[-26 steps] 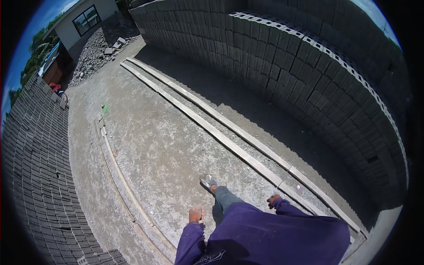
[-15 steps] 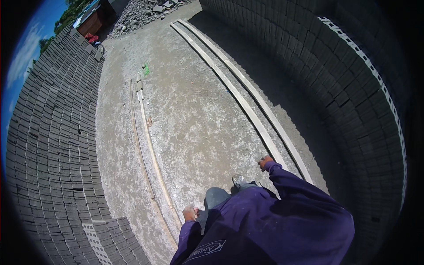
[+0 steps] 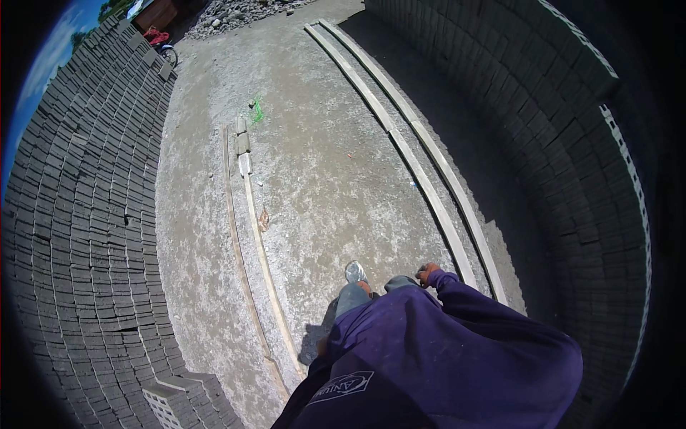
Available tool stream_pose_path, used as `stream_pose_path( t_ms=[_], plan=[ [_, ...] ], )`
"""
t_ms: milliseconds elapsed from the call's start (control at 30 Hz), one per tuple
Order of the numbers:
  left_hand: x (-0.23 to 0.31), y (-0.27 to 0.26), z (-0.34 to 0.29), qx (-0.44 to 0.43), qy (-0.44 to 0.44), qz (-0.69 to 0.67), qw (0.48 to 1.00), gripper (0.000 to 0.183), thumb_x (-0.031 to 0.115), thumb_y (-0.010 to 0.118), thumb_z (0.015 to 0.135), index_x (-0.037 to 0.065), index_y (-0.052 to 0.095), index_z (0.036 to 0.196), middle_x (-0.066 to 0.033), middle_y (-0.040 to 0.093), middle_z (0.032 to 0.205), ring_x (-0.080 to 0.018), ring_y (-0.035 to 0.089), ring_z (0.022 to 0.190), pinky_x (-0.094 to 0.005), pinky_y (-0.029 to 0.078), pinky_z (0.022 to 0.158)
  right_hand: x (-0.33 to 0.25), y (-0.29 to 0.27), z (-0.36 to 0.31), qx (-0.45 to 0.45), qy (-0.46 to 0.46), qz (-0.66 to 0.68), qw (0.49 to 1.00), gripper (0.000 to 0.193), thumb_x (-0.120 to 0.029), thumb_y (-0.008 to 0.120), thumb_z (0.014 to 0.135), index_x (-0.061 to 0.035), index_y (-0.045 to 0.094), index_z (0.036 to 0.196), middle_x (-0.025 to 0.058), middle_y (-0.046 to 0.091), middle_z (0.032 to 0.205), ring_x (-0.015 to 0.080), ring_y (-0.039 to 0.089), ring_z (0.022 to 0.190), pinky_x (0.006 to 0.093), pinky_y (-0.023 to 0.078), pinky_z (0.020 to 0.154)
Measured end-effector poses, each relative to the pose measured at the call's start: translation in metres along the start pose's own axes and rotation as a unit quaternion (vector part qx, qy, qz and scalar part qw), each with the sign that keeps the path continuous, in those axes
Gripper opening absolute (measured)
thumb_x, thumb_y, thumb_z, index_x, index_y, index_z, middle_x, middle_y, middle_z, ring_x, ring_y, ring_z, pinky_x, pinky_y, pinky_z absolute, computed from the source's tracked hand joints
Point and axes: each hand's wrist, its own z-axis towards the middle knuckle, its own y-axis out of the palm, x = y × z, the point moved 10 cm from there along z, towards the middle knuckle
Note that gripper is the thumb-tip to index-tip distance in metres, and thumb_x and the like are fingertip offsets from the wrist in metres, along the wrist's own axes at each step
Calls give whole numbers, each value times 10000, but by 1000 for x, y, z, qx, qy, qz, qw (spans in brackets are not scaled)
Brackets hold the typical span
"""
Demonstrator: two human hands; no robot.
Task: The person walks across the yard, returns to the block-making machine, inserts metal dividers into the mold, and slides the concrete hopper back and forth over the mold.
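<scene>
My right hand (image 3: pixel 427 274) hangs beside my right leg, near the long wooden strips (image 3: pixel 444 214) on the ground. Its fingers are loosely curled, and nothing shows in them. Of my left hand (image 3: pixel 321 347) only a small dim part shows beside the purple sleeve, close to my left leg; its fingers are hidden. A shoe (image 3: pixel 355 272) is stretched forward on the gravelly ground (image 3: pixel 314 193). Neither hand touches the strips or the blocks.
Tall stacks of grey concrete blocks (image 3: pixel 86 214) line the left; another block wall (image 3: pixel 514 93) throws shade on the right. Thin strips (image 3: pixel 261 275) lie to my left, with several small blocks (image 3: pixel 243 144) at their far end. Beyond are green scraps (image 3: pixel 257 110), a rubble heap (image 3: pixel 236 16) and a wheel (image 3: pixel 169 56).
I have stepped forward: one shoe now reaches ahead, and the strips and small blocks sit nearer. My left hand has swung back, mostly out of sight. My right hand has drawn closer to my leg.
</scene>
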Motion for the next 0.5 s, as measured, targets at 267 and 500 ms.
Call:
stream_pose_path(
  t_ms=[267, 500],
  plan=[
    [171, -307, 222, 154, -133, -363, 909, 317, 215, 474, 831, -5, 527, 1054, -134, 619, 843, -214, 624, 671, -316, 505, 516, -15, -95, 22, 40, 267, 181, 946, 248, -224, 605, 769, 18, 653, 781, 120, 660, 710, 233, 639, 618, 377, 513, 548],
    [282, -417, 383, 180, -135, -398, 889, 331, 265, 481, 835, 7, 534, 1036, -117, 618, 833, -213, 622, 666, -318, 495, 506, -176, -221, 245, 2, 211, 164, 964, 285, -188, 635, 750, 41, 605, 917, 154, 654, 789, 268, 650, 691, 362, 524, 644]
  ],
)
